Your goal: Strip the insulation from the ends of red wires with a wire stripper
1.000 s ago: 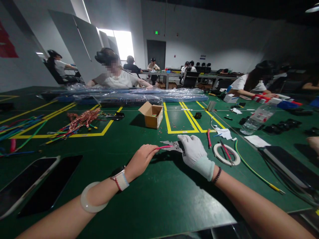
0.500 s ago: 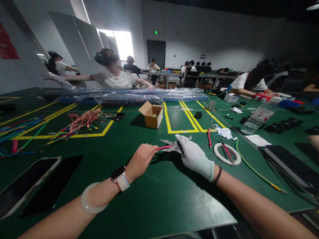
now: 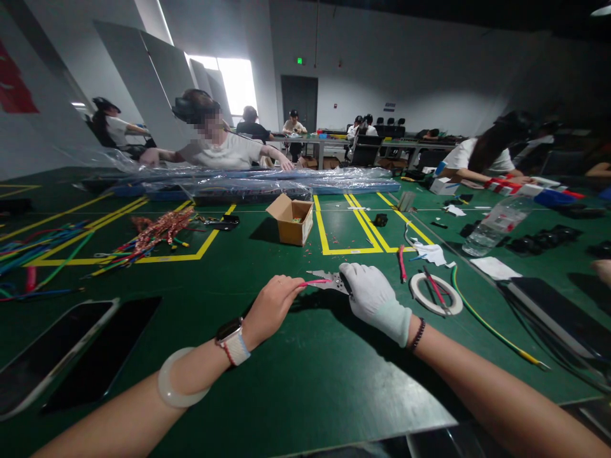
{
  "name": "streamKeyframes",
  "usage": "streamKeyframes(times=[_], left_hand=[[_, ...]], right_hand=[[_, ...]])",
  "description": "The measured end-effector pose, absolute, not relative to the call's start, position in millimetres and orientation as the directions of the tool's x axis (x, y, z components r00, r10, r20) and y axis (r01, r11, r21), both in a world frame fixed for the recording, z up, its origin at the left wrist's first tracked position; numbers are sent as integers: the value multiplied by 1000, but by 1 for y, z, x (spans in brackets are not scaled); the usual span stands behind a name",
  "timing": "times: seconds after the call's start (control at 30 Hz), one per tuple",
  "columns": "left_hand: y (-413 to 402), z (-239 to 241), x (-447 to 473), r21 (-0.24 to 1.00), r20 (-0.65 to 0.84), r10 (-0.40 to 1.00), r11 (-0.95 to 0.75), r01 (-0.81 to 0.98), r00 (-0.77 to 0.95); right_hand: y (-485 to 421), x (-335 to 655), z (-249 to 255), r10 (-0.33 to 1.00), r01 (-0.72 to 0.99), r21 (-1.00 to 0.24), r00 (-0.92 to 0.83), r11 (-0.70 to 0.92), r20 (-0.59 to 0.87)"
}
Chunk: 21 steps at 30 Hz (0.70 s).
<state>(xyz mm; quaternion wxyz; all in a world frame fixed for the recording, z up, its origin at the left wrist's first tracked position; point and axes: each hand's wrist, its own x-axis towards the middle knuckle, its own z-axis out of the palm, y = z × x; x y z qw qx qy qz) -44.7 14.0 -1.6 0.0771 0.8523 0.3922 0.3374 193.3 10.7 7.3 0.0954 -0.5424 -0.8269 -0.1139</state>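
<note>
My left hand (image 3: 273, 306), bare with a watch and a pale bangle on the wrist, pinches one end of a short pink wire (image 3: 315, 282). The wire's other end sits in the jaws of grey wire strippers (image 3: 328, 280). My right hand (image 3: 371, 296), in a white glove, is closed round the strippers' handles. Both hands hover just above the green table (image 3: 296, 381) near its middle.
A roll of white tape (image 3: 436, 294) with a red wire across it lies right of my hands, beside a green-yellow cable (image 3: 482, 323). A cardboard box (image 3: 291, 220), a bundle of coloured wires (image 3: 157, 230), two phones (image 3: 62, 359), a water bottle (image 3: 494, 226) and seated people surround them.
My hands have stayed almost still on the wire and strippers. The person across the table has swung an arm over the plastic-wrapped bundles and drawn it back.
</note>
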Motion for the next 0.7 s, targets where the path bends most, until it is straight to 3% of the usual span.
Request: streamKeyframes(times=[0.3,0.7], left_hand=[[13,1,-45,565,422,793,-609,557,439],[15,8,-43,809,144,867,-380,448,477]], right_hand=[[16,198,11,784,878,169,-477,448,398],[23,211,13,707,865,198,-492,460,508]])
